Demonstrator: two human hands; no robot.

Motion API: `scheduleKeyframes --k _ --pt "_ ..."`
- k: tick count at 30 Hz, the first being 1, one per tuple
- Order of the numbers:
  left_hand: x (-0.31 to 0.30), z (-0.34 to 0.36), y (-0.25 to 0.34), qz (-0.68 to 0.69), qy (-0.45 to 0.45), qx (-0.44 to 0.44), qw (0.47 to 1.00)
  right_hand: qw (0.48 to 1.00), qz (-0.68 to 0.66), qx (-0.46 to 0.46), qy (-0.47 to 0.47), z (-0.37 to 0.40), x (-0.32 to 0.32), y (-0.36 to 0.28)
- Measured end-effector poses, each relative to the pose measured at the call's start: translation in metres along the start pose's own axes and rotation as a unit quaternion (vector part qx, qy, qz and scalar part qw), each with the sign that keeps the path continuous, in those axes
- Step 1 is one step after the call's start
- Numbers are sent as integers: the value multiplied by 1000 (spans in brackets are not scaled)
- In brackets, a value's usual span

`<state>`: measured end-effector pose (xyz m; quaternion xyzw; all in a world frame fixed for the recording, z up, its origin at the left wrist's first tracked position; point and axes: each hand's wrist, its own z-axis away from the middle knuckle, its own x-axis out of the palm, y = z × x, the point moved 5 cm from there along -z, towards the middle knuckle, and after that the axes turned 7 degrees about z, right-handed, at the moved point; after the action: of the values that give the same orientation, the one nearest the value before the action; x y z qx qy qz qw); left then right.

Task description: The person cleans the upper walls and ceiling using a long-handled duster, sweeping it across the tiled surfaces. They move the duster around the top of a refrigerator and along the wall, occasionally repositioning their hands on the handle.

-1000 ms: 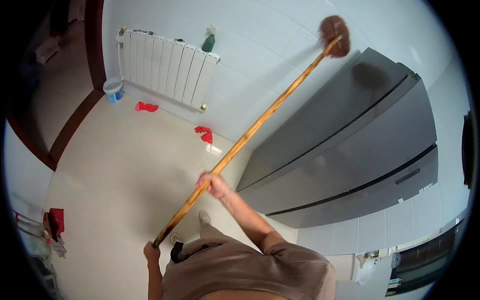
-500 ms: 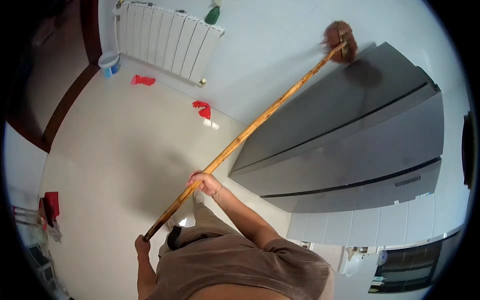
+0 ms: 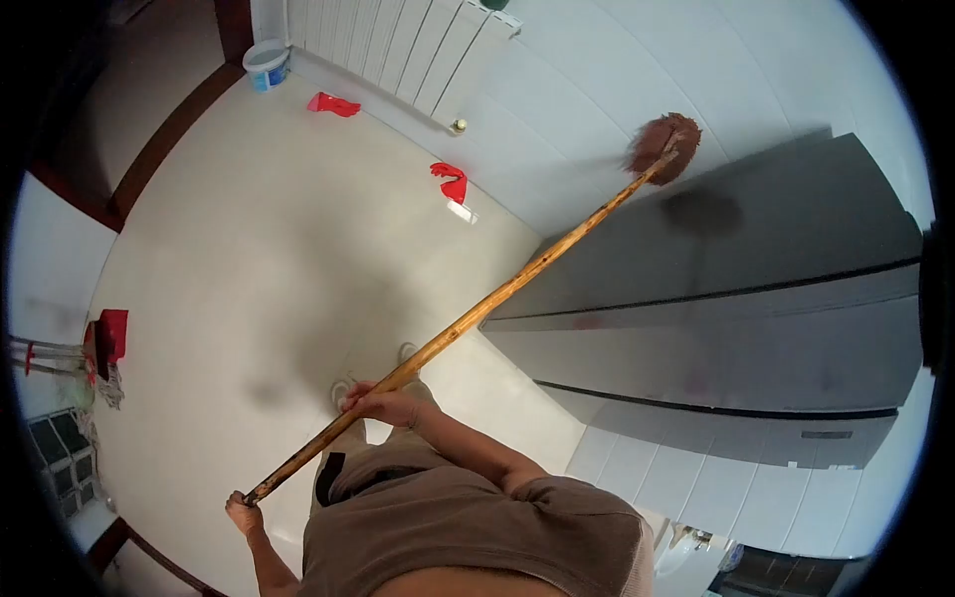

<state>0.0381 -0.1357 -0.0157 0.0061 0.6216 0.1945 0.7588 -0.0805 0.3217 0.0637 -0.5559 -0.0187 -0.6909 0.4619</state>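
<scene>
A long-handled broom [image 3: 517, 283] with a rough wooden pole slants up and right across the view. Its round brown bristle head [image 3: 665, 149] is raised near the white wall, above the top end of the grey refrigerator. My left hand [image 3: 244, 511] is closed around the dark lower end of the pole. Farther up, my right hand [image 3: 383, 404] wraps round the pole in front of my body. The bristles cast a shadow on the refrigerator [image 3: 716, 328].
A white radiator [image 3: 398, 50] hangs on the wall. A bucket [image 3: 266, 66] stands by the doorway. One red glove [image 3: 336, 104] and another red glove [image 3: 451, 183] lie along the wall's foot. A red dustpan [image 3: 112, 336] is at the left.
The view has shifted, with the radiator and gloves now higher and farther right. The bristle head sits lower in view, while both hands keep their hold on the pole.
</scene>
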Motion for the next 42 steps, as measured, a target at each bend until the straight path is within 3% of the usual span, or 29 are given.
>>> scheduleKeyframes --k 5,7,9,13,15,16,18,24,27,29,31,35,39,42 --pt "-24 14 -26 36 20 -37 998 999 27 34 -16 -15 24 3" --pt "-30 28 -36 6 58 -12 998 998 28 43 -33 -25 31 12" --pt "-24 44 -66 48 49 -78 995 995 21 61 -73 -34 44 19" --pt "-48 66 -71 41 70 -97 992 991 31 66 -109 -53 69 25" --pt "-71 71 -67 59 109 -110 986 978 151 12 -140 -71 78 27" --pt "-78 73 -70 56 115 -112 985 978 151 11 -147 -79 84 30" --pt "-97 76 -71 42 186 -106 976 982 17 36 -184 -93 96 32" --pt "-151 73 -52 -59 294 -37 953 981 -19 10 -193 -108 108 21" --pt "-148 64 -61 -60 221 -65 971 982 -28 17 -184 -108 103 25" --pt "-147 62 -55 -52 244 -45 967 982 -31 12 -185 -106 99 30" --pt "-135 63 -62 -60 222 -99 968 982 -32 14 -184 -101 90 36" --pt "-122 68 -51 -74 245 -39 966 984 -45 4 -173 -80 77 40" --pt "-121 56 -42 -40 199 -65 977 987 -67 -7 -147 -67 66 39" --pt "-116 46 -37 -66 202 -14 977 985 -98 -25 -136 -52 63 28"
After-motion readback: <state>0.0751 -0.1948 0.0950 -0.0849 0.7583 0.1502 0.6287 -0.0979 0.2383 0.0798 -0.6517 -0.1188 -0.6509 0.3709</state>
